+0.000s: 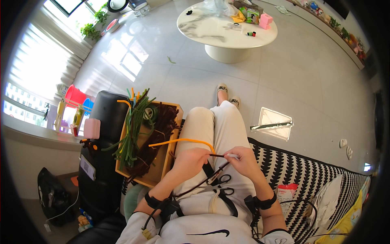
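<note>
My left hand [192, 162] and my right hand [242, 160] are close together above my lap, fingers pinched. Stretched between their fingertips is a short stretch of dark brown pipe cleaner [217, 155]. An orange pipe cleaner [178, 140] arches over my left hand, one end free to the left and the other meeting the brown one by my left fingertips. From my right fingers a long dark strand [199, 184] slants down toward my left wrist. Black-handled scissors [224, 179] lie on my lap, blades partly hidden.
Beside my left thigh, a tan open box [167, 160] holds green pipe cleaners [140, 118], brown pipe cleaners [156, 138] and a green roll [150, 114]. A phone [87, 167] and pink case [92, 129] rest on the black armrest [107, 118]. Ahead stands a round marble-patterned table [203, 30].
</note>
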Motion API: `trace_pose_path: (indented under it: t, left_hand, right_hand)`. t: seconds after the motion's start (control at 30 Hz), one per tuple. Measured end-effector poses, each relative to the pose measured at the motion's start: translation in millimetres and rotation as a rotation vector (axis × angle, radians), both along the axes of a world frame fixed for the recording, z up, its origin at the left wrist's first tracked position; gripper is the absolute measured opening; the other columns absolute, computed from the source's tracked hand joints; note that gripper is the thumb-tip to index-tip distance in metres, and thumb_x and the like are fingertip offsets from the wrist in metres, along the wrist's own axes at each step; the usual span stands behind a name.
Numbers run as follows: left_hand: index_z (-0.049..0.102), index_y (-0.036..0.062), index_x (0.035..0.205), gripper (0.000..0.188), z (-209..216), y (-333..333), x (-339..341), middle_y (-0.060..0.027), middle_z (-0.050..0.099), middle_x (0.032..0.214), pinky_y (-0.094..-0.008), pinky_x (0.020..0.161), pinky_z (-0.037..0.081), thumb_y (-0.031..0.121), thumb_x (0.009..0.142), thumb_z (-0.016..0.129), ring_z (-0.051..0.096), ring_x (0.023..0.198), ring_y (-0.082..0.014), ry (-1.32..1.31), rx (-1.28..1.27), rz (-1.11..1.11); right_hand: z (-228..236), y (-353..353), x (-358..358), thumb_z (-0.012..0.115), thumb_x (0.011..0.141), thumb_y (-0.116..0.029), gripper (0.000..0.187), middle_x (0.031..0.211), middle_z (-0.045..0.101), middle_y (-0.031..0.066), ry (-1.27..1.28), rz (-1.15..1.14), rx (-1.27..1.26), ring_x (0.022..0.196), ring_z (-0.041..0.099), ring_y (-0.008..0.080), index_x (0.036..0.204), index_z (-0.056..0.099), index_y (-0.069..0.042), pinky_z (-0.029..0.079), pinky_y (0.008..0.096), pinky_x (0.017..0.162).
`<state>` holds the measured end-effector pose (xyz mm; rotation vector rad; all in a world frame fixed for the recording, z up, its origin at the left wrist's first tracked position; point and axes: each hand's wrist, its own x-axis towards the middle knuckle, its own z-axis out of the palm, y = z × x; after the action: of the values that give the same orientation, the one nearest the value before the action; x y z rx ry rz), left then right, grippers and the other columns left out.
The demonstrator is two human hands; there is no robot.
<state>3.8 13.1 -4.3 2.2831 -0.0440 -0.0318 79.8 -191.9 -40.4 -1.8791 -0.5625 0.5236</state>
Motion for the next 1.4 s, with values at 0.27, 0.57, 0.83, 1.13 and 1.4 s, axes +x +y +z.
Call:
trace_pose_path:
  t: [0.27,0.57,0.83,1.13,1.4]
  left_hand:
    - [0.064,0.0007,0.099,0.017,3,1,-3,-0.0086,0.062,0.068,-0.0291,0.058,0.047,0.004,0.085,0.054,0.061,0.061,-0.0185,0.252,-0.098,0.053]
    - [0.066,-0.0012,0.094,0.013,-6,-4,-2,-0.0102,0.065,0.075,-0.0266,0.058,0.048,0.004,0.085,0.058,0.060,0.062,-0.0165,0.183,-0.260,0.109]
    - [0.063,-0.0027,0.098,0.015,-13,2,-1,-0.0096,0.064,0.078,-0.0265,0.062,0.049,-0.001,0.084,0.055,0.062,0.068,-0.0146,0.073,-0.191,0.176]
    - [0.064,-0.0029,0.098,0.022,-21,10,-3,-0.0143,0.063,0.083,-0.0305,0.067,0.049,-0.005,0.081,0.049,0.063,0.070,-0.0220,0.073,-0.075,0.118]
    - [0.062,0.0002,0.110,0.032,-27,18,-4,-0.0126,0.062,0.091,-0.0248,0.063,0.050,-0.005,0.086,0.041,0.059,0.070,-0.0122,0.236,-0.440,0.269]
  right_hand:
    - [-23,-12,-14,0.070,0.071,-0.010,0.011,0.077,0.056,0.0078,-0.372,0.112,-0.346,0.074,0.059,0.0294,0.082,0.068,-0.009,0.048,0.0370,0.065]
    - [-14,-10,-3,0.073,0.074,-0.009,0.014,0.074,0.069,0.0088,0.371,0.001,0.158,0.061,0.061,0.0121,0.086,0.071,-0.002,0.047,0.0241,0.059]
    - [-25,4,-14,0.068,0.079,-0.016,0.021,0.077,0.068,0.0148,0.210,-0.045,-0.129,0.063,0.065,0.0210,0.094,0.070,-0.002,0.049,0.0292,0.061]
    - [-33,27,-25,0.062,0.080,-0.016,0.023,0.079,0.063,0.0192,-0.114,0.107,-0.144,0.076,0.060,0.0371,0.099,0.066,-0.005,0.047,0.0435,0.067]
    - [-50,41,-31,0.063,0.080,-0.017,0.019,0.080,0.062,0.0183,-0.028,0.098,-0.092,0.078,0.059,0.0365,0.094,0.066,-0.004,0.047,0.0419,0.069]
